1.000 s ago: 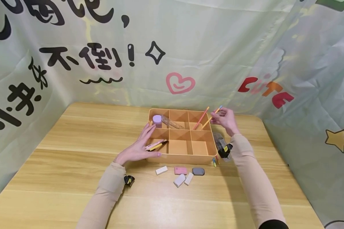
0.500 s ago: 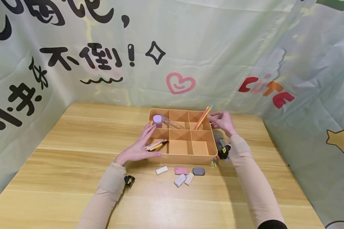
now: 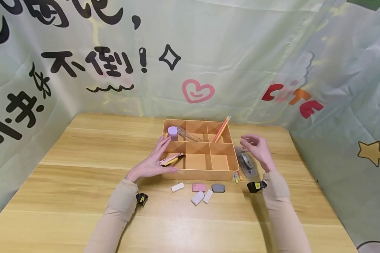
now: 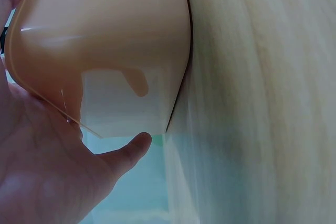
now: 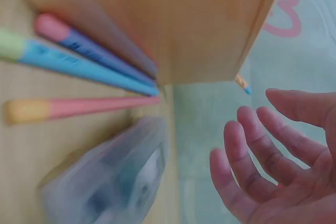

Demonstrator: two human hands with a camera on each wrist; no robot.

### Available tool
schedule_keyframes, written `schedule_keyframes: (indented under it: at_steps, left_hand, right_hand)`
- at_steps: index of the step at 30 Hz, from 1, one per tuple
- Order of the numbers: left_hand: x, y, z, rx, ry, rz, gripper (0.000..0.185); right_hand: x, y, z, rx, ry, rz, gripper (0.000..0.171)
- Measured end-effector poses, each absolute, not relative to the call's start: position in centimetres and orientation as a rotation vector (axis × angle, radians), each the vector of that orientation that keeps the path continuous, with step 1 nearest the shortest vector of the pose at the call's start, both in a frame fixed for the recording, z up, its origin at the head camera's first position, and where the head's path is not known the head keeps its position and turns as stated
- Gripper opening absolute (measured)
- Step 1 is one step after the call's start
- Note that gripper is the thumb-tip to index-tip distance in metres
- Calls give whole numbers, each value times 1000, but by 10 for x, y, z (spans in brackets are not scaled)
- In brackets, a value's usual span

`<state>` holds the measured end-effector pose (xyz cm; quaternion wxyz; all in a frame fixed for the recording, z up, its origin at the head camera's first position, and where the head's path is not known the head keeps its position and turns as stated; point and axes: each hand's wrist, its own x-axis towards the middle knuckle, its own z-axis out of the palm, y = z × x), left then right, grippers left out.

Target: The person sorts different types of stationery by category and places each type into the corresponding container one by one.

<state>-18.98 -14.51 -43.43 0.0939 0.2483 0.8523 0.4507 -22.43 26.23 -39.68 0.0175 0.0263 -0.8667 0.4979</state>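
My left hand (image 3: 150, 164) rests spread on the left side of an orange six-compartment organizer box (image 3: 206, 175), thumb along its front. In the left wrist view, the thumb tip (image 4: 140, 141) lies near the box's corner. My right hand (image 3: 256, 149), fingers loosely bent and holding nothing, hovers right of the box above a clear grey plastic case (image 3: 248, 167). Pencils (image 3: 221, 130) lean together in the back right compartment. Several pencils lie beside the box, including a blue one with a green end (image 5: 79, 65) and a pink one with an orange end (image 5: 94, 107).
The back compartments also hold a purple-capped item (image 3: 172, 132) and a clear tube (image 3: 188, 135). Pens (image 3: 173, 160) lie in the front left one. Before the box lie a pink eraser (image 3: 198, 187), a grey eraser (image 3: 218, 188) and several white ones (image 3: 177, 187). A printed cloth (image 3: 240, 63) hangs behind.
My right hand has let go of a yellow pencil, which now leans beside the red one in the back right compartment. The hand has drawn back toward me and right; the left stays put.
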Motion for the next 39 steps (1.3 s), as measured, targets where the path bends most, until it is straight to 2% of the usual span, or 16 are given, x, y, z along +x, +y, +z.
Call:
schedule_keyframes:
  at_steps: [9, 14, 25, 32, 39]
  left_hand:
    - [-191, -145, -434, 733, 2531, 1335, 120]
    - [-190, -146, -435, 725, 2538, 1324, 119]
    - [-190, -145, -435, 741, 2541, 1341, 120]
    - [-189, -145, -434, 735, 2538, 1345, 119]
    - [-189, -144, -434, 738, 2537, 1345, 119]
  right_hand:
    - [-188, 284, -416, -42, -2747, 1325, 37]
    - [-178, 286, -423, -3, -2830, 1300, 36]
    - [-181, 271, -421, 237, -2963, 978, 14]
    - [-184, 261, -422, 274, -3030, 846, 13]
    - [-181, 257, -424, 180, -3094, 787, 18]
